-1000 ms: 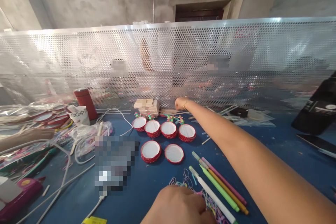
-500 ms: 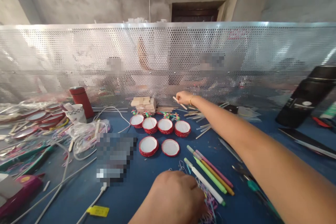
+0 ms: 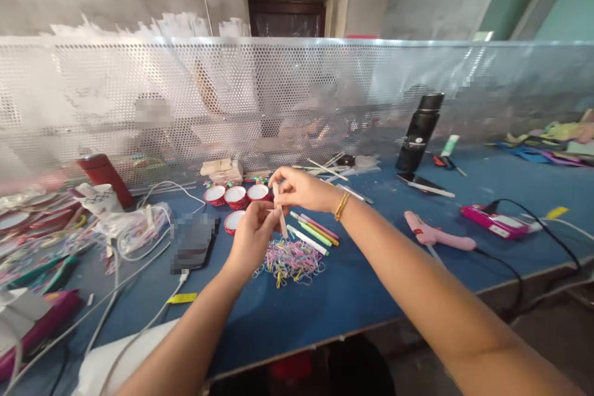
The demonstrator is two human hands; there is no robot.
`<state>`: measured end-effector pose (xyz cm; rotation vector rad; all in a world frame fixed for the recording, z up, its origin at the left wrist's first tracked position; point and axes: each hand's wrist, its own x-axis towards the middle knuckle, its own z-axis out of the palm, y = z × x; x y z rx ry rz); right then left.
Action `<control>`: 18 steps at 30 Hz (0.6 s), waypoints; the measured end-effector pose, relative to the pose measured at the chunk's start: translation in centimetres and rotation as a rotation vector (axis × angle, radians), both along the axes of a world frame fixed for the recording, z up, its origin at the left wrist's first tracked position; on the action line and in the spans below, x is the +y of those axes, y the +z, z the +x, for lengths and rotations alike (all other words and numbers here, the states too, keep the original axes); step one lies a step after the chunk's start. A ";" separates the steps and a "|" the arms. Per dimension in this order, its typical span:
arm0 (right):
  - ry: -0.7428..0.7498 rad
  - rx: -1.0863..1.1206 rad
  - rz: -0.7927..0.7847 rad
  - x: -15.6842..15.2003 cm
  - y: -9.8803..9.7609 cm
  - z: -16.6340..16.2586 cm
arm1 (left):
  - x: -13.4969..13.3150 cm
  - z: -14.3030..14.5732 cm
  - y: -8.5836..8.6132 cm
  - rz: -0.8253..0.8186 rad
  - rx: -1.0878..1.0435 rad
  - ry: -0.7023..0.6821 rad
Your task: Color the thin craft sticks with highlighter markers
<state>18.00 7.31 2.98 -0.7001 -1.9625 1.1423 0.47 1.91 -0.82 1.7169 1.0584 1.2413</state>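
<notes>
A flat pale wooden stick (image 3: 283, 226) stands nearly upright between my two hands above the blue table. Pinched fingers of my right hand (image 3: 301, 190) grip its upper part. My left hand (image 3: 254, 229) closes its thumb and fingers at the stick's middle; whether a small band is there too, I cannot tell. Just below lies a loose pile of pastel loops like rubber bands (image 3: 294, 263). Several coloured pens (image 3: 320, 232) lie beside it. Behind my hands are red-rimmed round dishes with white insides (image 3: 236, 196), some partly hidden.
A phone (image 3: 195, 241) with its cable, a red flask (image 3: 106, 179) and a patterned cup (image 3: 99, 198) stand left. On the right are a pink glue gun (image 3: 436, 235), a black bottle (image 3: 417, 136) and a magenta device (image 3: 494, 223). A perforated metal screen (image 3: 288, 80) closes the back.
My right hand has come back from the far side of the table with the wooden stick. My left hand has risen from the pile of loops to meet it. The view has turned right.
</notes>
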 end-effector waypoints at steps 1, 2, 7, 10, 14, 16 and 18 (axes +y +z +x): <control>-0.035 -0.016 0.011 -0.9 -0.7 -0.1 | -0.1 0.2 0.0 -0.027 -0.035 -0.036; -0.078 -0.032 0.025 -1.6 -1.4 -0.1 | -0.2 0.4 0.0 -0.048 -0.051 -0.070; -0.448 -0.245 0.218 -3.1 -2.2 1.9 | -0.3 0.4 -0.5 -0.090 0.041 -0.192; -0.761 -0.324 0.294 -2.9 -1.3 4.8 | 0.1 0.1 -1.0 -0.025 0.109 -0.182; -1.092 -0.503 0.314 -2.4 -0.3 8.3 | 1.0 -0.4 -1.7 -0.007 0.189 -0.049; -1.186 -0.627 0.280 -2.1 -0.2 9.1 | 1.3 -0.7 -1.9 0.011 0.242 -0.031; -1.223 -0.756 0.219 -1.7 -0.3 9.3 | 1.4 -0.8 -2.0 0.046 0.285 -0.038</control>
